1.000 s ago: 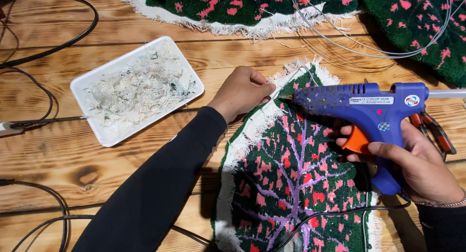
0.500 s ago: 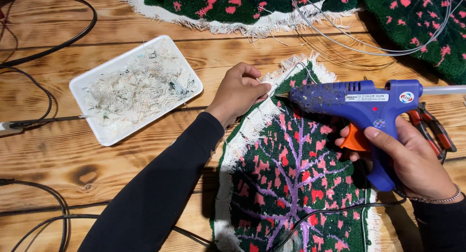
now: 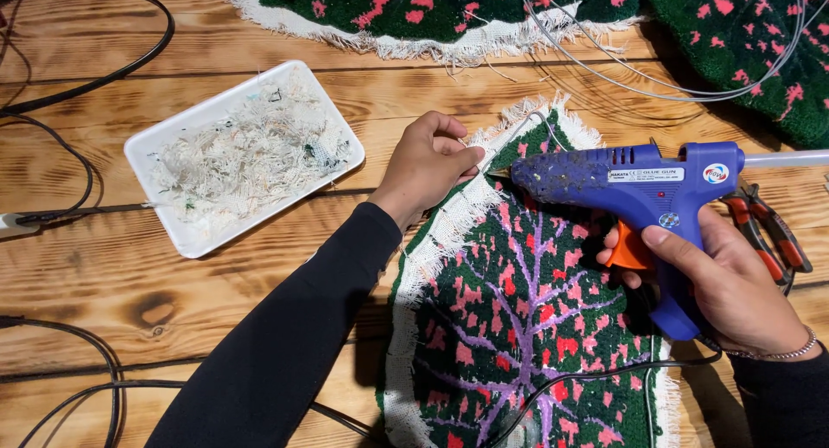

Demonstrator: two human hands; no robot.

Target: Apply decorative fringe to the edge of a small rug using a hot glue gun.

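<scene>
White tray [image 3: 155, 150] of thread scraps [image 3: 250, 154]

I wear a black long-sleeved top; the sleeves are plain and snug, and reach right down to both wrists. My left hand [image 3: 427, 159] is bare, without rings. My right hand [image 3: 734, 284] is bare too, with a thin silver bead bracelet [image 3: 781, 351] at the wrist.

Left hand [image 3: 427, 159] curled into a loose fist, thumb pressed against bent forefinger, knuckles up, wrist straight. Left forearm in a black sleeve, stretched diagonally from the lower middle toward upper right. Right hand [image 3: 725, 280] wrapped in a closed grip, forefinger extended forward, wrist wearing a thin bracelet, dark sleeve at lower right.
</scene>
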